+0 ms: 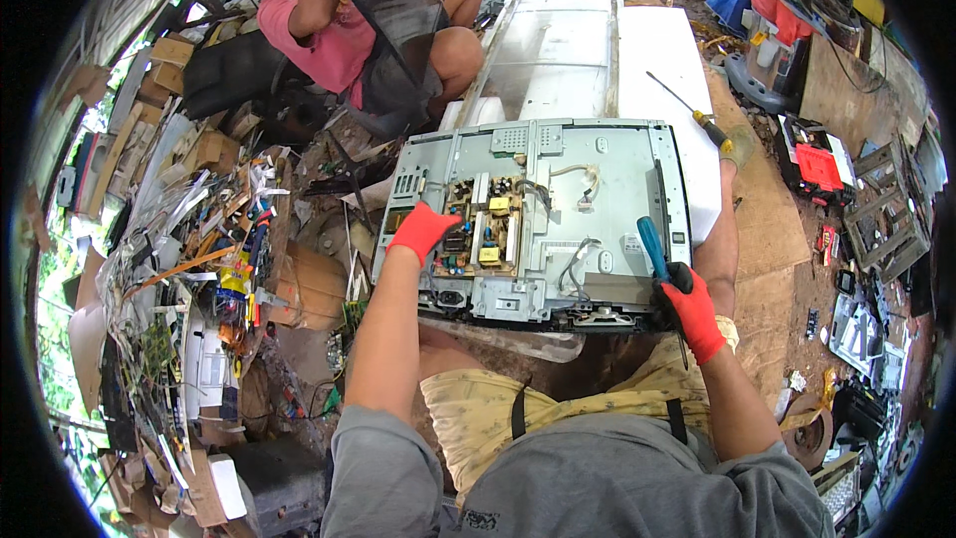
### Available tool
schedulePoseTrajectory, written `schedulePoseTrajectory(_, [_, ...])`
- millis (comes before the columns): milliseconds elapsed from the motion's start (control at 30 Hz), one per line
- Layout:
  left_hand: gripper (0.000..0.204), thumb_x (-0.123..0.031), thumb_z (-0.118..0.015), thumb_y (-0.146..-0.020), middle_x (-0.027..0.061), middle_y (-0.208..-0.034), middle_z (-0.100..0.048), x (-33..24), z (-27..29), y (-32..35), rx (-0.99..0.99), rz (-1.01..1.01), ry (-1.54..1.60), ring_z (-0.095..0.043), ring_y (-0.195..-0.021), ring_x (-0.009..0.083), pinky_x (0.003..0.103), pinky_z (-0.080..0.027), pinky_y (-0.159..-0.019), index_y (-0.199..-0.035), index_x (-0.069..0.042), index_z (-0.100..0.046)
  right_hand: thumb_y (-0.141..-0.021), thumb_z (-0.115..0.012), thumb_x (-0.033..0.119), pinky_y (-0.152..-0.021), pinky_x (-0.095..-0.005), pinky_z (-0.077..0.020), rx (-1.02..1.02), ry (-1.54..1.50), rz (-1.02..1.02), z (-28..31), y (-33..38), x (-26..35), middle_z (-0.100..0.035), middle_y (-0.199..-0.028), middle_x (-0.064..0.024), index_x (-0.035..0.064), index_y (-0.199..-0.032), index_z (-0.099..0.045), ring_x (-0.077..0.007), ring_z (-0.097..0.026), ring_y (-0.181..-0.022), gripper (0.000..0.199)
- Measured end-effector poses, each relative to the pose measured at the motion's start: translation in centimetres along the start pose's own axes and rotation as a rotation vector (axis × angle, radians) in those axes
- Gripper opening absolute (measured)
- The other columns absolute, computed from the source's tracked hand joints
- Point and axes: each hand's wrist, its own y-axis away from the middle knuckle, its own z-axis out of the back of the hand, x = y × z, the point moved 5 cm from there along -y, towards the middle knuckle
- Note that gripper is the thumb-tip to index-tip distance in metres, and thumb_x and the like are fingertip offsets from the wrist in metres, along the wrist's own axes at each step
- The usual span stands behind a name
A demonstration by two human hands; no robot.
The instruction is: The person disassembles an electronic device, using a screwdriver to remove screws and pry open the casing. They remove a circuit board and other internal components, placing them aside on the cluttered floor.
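Note:
A flat metal panel, the bared back of a screen unit, lies across my lap. Its left half carries a power circuit board with yellow transformers and capacitors. My left hand, in a red glove, is at the left edge of that board, fingers curled in against it; the fingertips are partly hidden. By the panel's lower right corner, my right hand, in a red and black glove, is closed round a screwdriver with a teal handle. The handle slants up and the blade points down. Loose cables hang on the panel.
A second screwdriver with a yellow handle rests on a white sheet beyond the panel. A person in a pink shirt sits at the far left with a dark panel. Scrap heaps up left; a red and black case stands right.

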Motion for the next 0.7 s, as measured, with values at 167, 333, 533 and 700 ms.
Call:
schedulePoseTrajectory(167, [0.05,-0.04,-0.068,-0.079,0.0293,-0.114,-0.067,0.8,1.0,0.7,0.137,-0.025,-0.348,-0.065,-0.107,0.0434,0.047,-0.053,-0.09,-0.106,0.002,-0.071,-0.091,-0.068,0.008,-0.071,-0.0278,-0.0496,-0.003,0.121,0.165,-0.5,-0.6,-0.1,-0.066,-0.089,-0.0023,0.0005,-0.108,-0.063,-0.01,-0.059,-0.08,0.019])
schedulePoseTrajectory(333, [0.044,-0.032,-0.063,-0.079,0.0279,-0.115,-0.068,-0.9,1.5,1.9,0.013,-0.077,-0.359,-0.065,-0.11,0.0426,0.047,-0.052,-0.096,-0.108,0.0,-0.072,-0.091,-0.068,0.007,-0.074,-0.028,-0.0504,0.017,0.066,0.06,0.1,-0.7,-0.7,-0.066,-0.091,-0.0032,0.0,-0.11,-0.063,-0.0106,-0.059,-0.082,0.021])
schedulePoseTrajectory(533, [0.048,-0.037,-0.067,-0.078,0.0313,-0.108,-0.067,-2.4,2.8,3.5,-0.091,-0.124,-0.325,-0.064,-0.106,0.0453,0.048,-0.053,-0.091,-0.102,0.005,-0.068,-0.091,-0.068,0.007,-0.074,-0.0284,-0.0509,0.049,0.015,0.058,-0.1,-1.2,-1.2,-0.066,-0.089,-0.003,-0.0006,-0.11,-0.063,-0.0107,-0.059,-0.081,0.02])
schedulePoseTrajectory(700, [0.042,-0.036,-0.067,-0.082,0.0292,-0.1,-0.068,-1.4,2.3,5.5,-0.097,-0.174,-0.162,-0.065,-0.099,0.0451,0.05,-0.052,-0.086,-0.094,0.004,-0.066,-0.092,-0.067,0.006,-0.071,-0.0289,-0.0507,0.039,-0.026,0.03,-0.2,-0.8,-1.0,-0.065,-0.087,-0.0026,-0.0005,-0.109,-0.062,-0.0114,-0.059,-0.079,0.018])
